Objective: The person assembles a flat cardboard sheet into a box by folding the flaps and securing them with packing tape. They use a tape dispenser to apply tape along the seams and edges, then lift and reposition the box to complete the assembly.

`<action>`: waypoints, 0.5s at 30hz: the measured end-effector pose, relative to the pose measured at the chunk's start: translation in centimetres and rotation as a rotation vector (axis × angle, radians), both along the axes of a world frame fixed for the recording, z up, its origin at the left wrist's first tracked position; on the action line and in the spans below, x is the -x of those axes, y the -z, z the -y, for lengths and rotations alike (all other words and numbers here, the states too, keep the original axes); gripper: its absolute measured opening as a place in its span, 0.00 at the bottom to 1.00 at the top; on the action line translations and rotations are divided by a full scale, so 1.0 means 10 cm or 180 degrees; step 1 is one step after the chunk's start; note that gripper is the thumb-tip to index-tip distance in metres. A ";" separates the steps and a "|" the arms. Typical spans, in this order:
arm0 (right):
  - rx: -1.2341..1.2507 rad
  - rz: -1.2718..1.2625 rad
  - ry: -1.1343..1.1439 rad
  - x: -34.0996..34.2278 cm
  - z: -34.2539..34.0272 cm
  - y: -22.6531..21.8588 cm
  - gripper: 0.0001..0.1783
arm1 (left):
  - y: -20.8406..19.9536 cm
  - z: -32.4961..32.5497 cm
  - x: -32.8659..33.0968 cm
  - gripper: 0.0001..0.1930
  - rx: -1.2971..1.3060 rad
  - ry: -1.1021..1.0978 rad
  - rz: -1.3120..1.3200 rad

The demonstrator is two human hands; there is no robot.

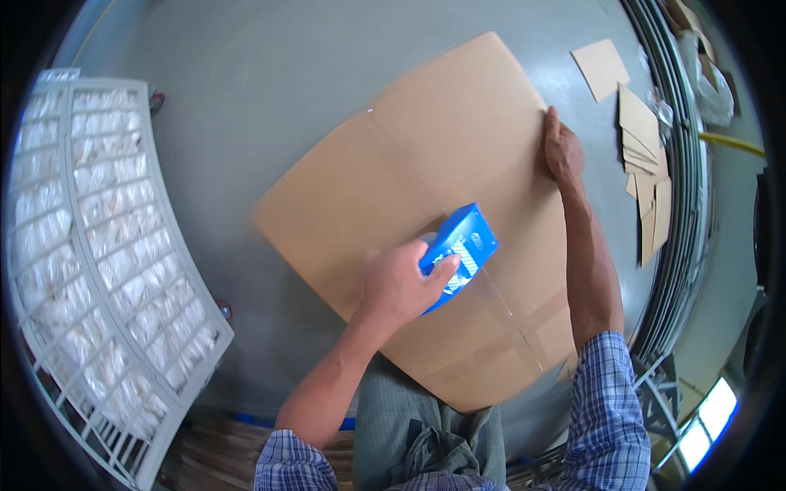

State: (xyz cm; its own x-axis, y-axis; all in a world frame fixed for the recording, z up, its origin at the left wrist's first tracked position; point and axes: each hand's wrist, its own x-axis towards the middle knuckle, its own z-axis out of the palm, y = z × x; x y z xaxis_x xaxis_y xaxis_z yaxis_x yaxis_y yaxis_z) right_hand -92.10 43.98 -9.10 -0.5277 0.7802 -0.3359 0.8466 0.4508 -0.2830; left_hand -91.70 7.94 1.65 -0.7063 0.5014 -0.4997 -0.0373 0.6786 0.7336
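Observation:
A large brown cardboard box lies in front of me, turned at an angle, with a seam running across its top face. My left hand, slightly blurred, is closed round a blue tape dispenser. The dispenser is at the seam, near the middle of the box. Clear tape appears to run along the seam, and a wider strip shows near the close corner. At the far right edge of the box, my right hand grips its side. The fingers of that hand are partly hidden.
On the left stands a pale grey wire rack filled with clear plastic bags. Flat cardboard pieces lie on the grey floor at the right, beside long metal rails.

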 end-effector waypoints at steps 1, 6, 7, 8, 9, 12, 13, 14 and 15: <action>-0.0181 0.0015 -0.0009 0.08 0.11 -0.03 0.45 | 0.02 0.09 -0.02 0.25 -0.0128 -0.0063 -0.0199; -0.0417 0.0224 0.0034 0.17 0.09 -0.05 0.51 | -0.03 1.31 -0.29 0.19 0.0337 0.0255 -0.0527; -0.0389 0.0289 0.0193 0.16 0.02 -0.02 0.51 | -0.07 1.69 -0.35 0.19 0.0480 0.0261 -0.0341; -0.0505 0.0293 0.0088 0.14 -0.02 0.01 0.51 | -0.10 2.05 -0.41 0.21 0.0580 0.0212 -0.0334; -0.0537 0.0338 0.0039 0.13 -0.07 0.04 0.51 | -0.14 2.39 -0.48 0.24 0.0787 0.0202 -0.0154; -0.0625 0.0196 -0.0017 0.10 -0.09 0.07 0.49 | -0.20 3.04 -0.70 0.24 0.1269 -0.0072 -0.0055; -0.0677 0.0088 -0.0114 0.10 -0.06 0.05 0.48 | -0.16 3.14 -0.73 0.26 0.1441 0.0039 -0.0071; -0.0857 -0.0093 -0.0109 0.10 0.02 0.05 0.44 | -0.12 3.20 -0.75 0.28 0.1756 0.0203 -0.0002; -0.1003 -0.0237 -0.0137 0.07 0.12 0.01 0.39 | -0.07 3.21 -0.77 0.27 0.1602 0.0005 -0.0084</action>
State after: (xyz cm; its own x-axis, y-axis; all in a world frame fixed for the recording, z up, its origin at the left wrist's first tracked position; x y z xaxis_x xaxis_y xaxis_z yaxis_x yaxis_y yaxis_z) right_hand -92.80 42.80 -9.22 -0.5764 0.8161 -0.0406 0.8071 0.5609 -0.1843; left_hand -83.98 -24.17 2.37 -0.7215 0.2039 -0.6617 -0.0219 0.9485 0.3161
